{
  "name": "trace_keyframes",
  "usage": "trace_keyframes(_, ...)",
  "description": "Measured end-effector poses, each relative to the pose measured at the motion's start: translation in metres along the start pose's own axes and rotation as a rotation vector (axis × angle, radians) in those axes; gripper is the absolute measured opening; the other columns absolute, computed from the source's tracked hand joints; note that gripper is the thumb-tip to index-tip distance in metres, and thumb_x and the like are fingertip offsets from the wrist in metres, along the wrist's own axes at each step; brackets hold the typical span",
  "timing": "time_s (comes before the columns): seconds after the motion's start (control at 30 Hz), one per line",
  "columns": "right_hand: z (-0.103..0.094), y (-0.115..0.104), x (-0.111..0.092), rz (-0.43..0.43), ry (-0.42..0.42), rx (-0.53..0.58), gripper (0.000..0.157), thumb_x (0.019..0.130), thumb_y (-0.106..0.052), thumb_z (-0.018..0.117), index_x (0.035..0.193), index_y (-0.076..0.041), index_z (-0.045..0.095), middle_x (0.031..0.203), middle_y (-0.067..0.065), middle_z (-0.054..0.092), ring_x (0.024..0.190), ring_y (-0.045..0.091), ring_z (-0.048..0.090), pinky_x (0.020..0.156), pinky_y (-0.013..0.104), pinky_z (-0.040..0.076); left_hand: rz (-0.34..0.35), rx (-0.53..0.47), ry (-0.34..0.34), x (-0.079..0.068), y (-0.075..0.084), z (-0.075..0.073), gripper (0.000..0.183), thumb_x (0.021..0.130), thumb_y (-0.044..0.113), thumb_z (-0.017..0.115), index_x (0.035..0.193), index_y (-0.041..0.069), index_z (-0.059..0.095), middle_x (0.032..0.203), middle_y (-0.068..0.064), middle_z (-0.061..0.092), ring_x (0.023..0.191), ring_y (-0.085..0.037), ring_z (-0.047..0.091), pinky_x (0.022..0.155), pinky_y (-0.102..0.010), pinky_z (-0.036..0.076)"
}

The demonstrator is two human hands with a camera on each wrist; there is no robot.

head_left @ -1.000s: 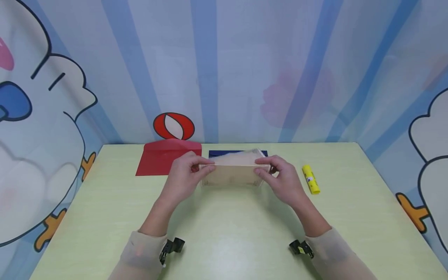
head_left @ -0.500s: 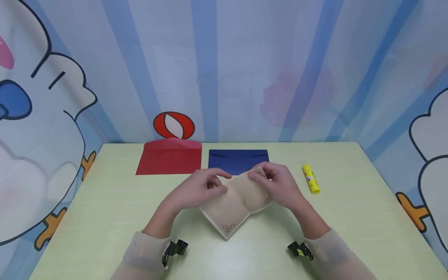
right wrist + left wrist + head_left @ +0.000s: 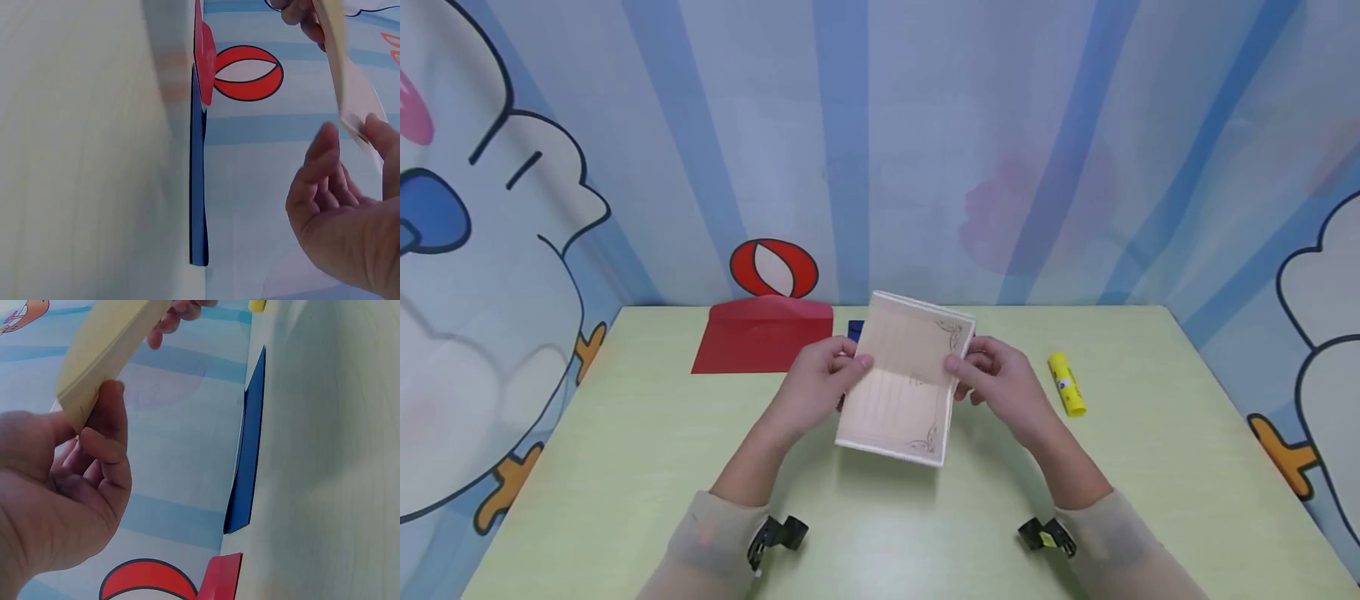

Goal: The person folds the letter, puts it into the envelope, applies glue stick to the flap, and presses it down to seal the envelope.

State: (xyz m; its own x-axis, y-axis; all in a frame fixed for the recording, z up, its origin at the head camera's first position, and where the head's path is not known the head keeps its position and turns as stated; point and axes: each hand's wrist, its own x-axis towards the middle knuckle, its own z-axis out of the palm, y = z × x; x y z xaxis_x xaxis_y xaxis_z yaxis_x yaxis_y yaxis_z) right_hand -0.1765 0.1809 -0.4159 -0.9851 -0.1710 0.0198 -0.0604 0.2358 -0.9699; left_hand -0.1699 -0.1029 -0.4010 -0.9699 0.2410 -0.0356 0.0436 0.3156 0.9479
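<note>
A cream card (image 3: pixel 898 392) with a crease across its middle, faint lines and scrollwork corners is held above the table, slightly tilted. At its left edge my left hand (image 3: pixel 820 379) pinches it, thumb in front and fingers behind. My right hand (image 3: pixel 1003 387) holds the opposite edge, thumb on the face. Seen from the left wrist, the card (image 3: pixel 109 353) sits between the thumb and curled fingers of the left hand (image 3: pixel 69 500). In the right wrist view the right hand (image 3: pixel 350 219) has its thumb against the card (image 3: pixel 335 56). The card hides most of a blue envelope (image 3: pixel 855 330).
A red envelope (image 3: pixel 760 342) with its flap raised lies at the back left of the table. A yellow glue-stick-like tube (image 3: pixel 1067 384) lies at the right. The table (image 3: pixel 880 533) meets a cartoon-printed cloth backdrop (image 3: pixel 917 167) at its far edge.
The card went from nearly edge-on to tilted low, then was turned and raised so its long side runs up and down. Both hands shifted to its side edges, and it now covers the blue envelope.
</note>
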Motion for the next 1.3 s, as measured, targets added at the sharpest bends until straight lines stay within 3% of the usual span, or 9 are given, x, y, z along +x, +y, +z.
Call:
trace_keyframes(0.1,0.0013,-0.0009,0.0001,0.017,-0.065,0.030,0.034,0.104,-0.030,0.072,0.123,-0.001,0.067,0.094,0.012,0.076,0.073,0.028,0.064,0.060,0.028,0.051,-0.025,-0.061,0.025,0.0025,0.0002,0.0002,0.029,0.104,0.030,0.071,0.125,0.011,0.062,0.099,-0.007,0.078,0.076,-0.029,0.074,0.068,-0.035,0.061)
trace_keyframes(0.3,0.0023,-0.0031,-0.0011,0.029,-0.016,0.050,0.026,0.106,-0.026,0.068,0.116,-0.002,0.069,0.092,0.013,0.075,0.064,0.018,0.052,0.057,0.027,0.044,-0.077,-0.108,0.012,0.0056,0.0009,-0.0014,0.030,0.103,0.028,0.072,0.126,0.010,0.063,0.097,-0.011,0.076,0.078,-0.029,0.072,0.067,-0.035,0.059)
trace_keyframes(0.47,0.0024,-0.0007,-0.0006,0.019,0.005,0.137,0.027,0.109,-0.015,0.062,0.130,0.000,0.067,0.099,0.011,0.074,0.068,0.016,0.057,0.059,0.024,0.048,-0.072,-0.196,-0.012,0.0047,0.0003,-0.0035,0.030,0.105,0.021,0.068,0.133,0.012,0.061,0.099,-0.015,0.074,0.076,-0.028,0.069,0.064,-0.032,0.057)
trace_keyframes(0.7,0.0047,0.0014,-0.0014,-0.011,0.015,0.270,0.026,0.109,-0.004,0.054,0.125,0.010,0.070,0.116,0.011,0.070,0.084,0.016,0.067,0.071,0.024,0.058,-0.045,-0.274,-0.036,0.0027,-0.0017,-0.0047,0.025,0.108,0.011,0.055,0.123,0.007,0.074,0.109,-0.017,0.069,0.075,-0.024,0.066,0.063,-0.026,0.057)
trace_keyframes(0.8,0.0055,0.0009,-0.0022,-0.008,0.016,0.228,0.027,0.109,-0.004,0.052,0.121,0.009,0.073,0.125,0.016,0.070,0.095,0.019,0.072,0.082,0.028,0.061,-0.047,-0.260,-0.043,0.0024,-0.0019,-0.0040,0.028,0.108,0.013,0.052,0.120,0.005,0.076,0.108,-0.017,0.071,0.074,-0.023,0.065,0.065,-0.025,0.057)
trace_keyframes(0.93,0.0068,-0.0001,-0.0036,-0.008,0.019,0.159,0.028,0.109,-0.008,0.052,0.120,0.007,0.074,0.127,0.019,0.070,0.101,0.021,0.074,0.090,0.030,0.060,-0.033,-0.197,-0.033,0.0034,-0.0026,-0.0018,0.022,0.105,0.015,0.063,0.120,0.007,0.076,0.104,-0.014,0.072,0.075,-0.024,0.065,0.065,-0.027,0.056)
trace_keyframes(1.07,0.0082,0.0001,-0.0048,-0.033,0.018,0.101,0.023,0.105,-0.012,0.066,0.123,0.002,0.070,0.115,0.017,0.070,0.092,0.021,0.071,0.082,0.029,0.061,-0.026,-0.118,0.011,0.0037,-0.0036,0.0009,0.030,0.098,0.015,0.075,0.128,0.013,0.071,0.098,-0.011,0.073,0.077,-0.029,0.066,0.063,-0.030,0.054)
trace_keyframes(1.13,0.0086,0.0009,-0.0051,-0.050,0.011,0.082,0.029,0.103,-0.011,0.072,0.129,-0.001,0.067,0.108,0.016,0.068,0.087,0.022,0.068,0.078,0.028,0.061,-0.032,-0.087,0.042,0.0028,-0.0028,0.0020,0.035,0.097,0.017,0.078,0.132,0.014,0.068,0.099,-0.008,0.076,0.079,-0.029,0.068,0.065,-0.033,0.056)
trace_keyframes(1.3,0.0083,0.0002,-0.0062,-0.093,-0.041,-0.060,0.032,0.102,-0.014,0.073,0.133,-0.008,0.069,0.105,0.011,0.068,0.086,0.026,0.064,0.073,0.027,0.058,-0.053,-0.021,0.097,-0.0003,0.0006,0.0032,0.026,0.099,0.025,0.078,0.122,0.014,0.074,0.099,-0.002,0.078,0.087,-0.024,0.071,0.078,-0.043,0.060)
